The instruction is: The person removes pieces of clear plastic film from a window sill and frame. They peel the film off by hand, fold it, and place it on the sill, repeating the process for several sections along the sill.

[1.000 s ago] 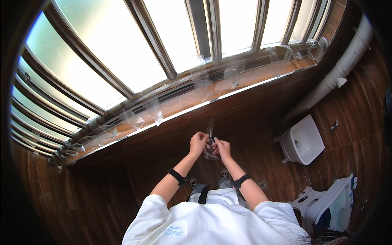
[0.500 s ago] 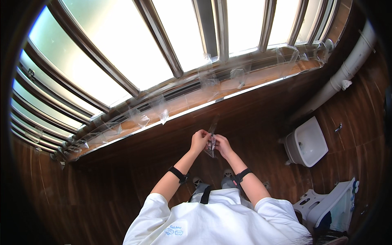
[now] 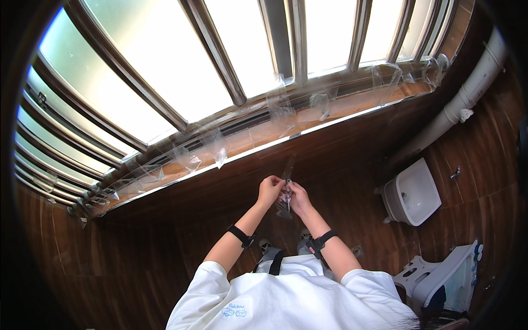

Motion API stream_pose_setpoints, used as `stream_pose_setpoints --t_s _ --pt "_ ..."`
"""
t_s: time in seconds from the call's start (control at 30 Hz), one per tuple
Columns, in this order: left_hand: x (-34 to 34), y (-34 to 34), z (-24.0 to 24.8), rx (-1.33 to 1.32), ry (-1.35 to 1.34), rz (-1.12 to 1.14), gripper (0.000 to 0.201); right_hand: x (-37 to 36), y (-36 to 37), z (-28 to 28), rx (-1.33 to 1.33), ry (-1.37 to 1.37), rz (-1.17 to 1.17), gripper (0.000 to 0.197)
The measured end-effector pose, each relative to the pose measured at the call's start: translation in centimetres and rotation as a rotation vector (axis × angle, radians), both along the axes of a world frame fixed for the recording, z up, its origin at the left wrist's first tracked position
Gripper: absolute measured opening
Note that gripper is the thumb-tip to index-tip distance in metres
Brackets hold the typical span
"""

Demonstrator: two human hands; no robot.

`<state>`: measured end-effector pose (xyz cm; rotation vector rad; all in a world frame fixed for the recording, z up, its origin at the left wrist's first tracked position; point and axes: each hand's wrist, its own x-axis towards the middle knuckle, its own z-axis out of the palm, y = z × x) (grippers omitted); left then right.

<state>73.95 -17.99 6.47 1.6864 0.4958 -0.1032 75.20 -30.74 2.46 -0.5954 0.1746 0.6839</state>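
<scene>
Left grip [image 3: 269,190] and right grip [image 3: 300,197] pinch clear plastic [image 3: 284,208]; blue lettering [image 3: 236,306] marks white shirt [image 3: 297,294].

White shirt [image 3: 291,300] and dark brown floor [image 3: 352,228] with wood-like streaks
The plastic film [image 3: 283,208] is clear, the armbands [image 3: 240,236] are black, the basin [image 3: 422,190] is white, the pipe [image 3: 474,91] is greyish white, and the shirt's print [image 3: 235,312] is blue.

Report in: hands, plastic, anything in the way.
Left hand, right hand: both gripping plastic. Plastic crumpled between them. Basin off to the right, clear of both hands.
</scene>
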Motion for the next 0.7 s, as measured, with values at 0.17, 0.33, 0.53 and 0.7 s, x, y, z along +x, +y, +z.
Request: stream_pose_setpoints --t_s 0.17,0.33,0.53,0.7 --pt "0.2 -0.4 0.0 -0.131 0.06 0.033 0.014 -0.2 0.0 -0.3 0.012 0.019 -0.11 0.015" --pt "0.3 -0.5 -0.1 -0.223 0.077 0.071 0.011 0.1 -0.7 -0.9 -0.192 -0.025 -0.164 0.013" --pt "0.1 -1.7 0.1 -0.267 0.082 0.115 0.011 -1.1 -0.7 -0.2 -0.799 -0.334 -0.37 0.02" --pt "-0.1 -1.9 0.3 -0.249 0.084 0.118 0.012 -1.3 -1.3 -0.6 -0.759 -0.281 -0.441 0.026"
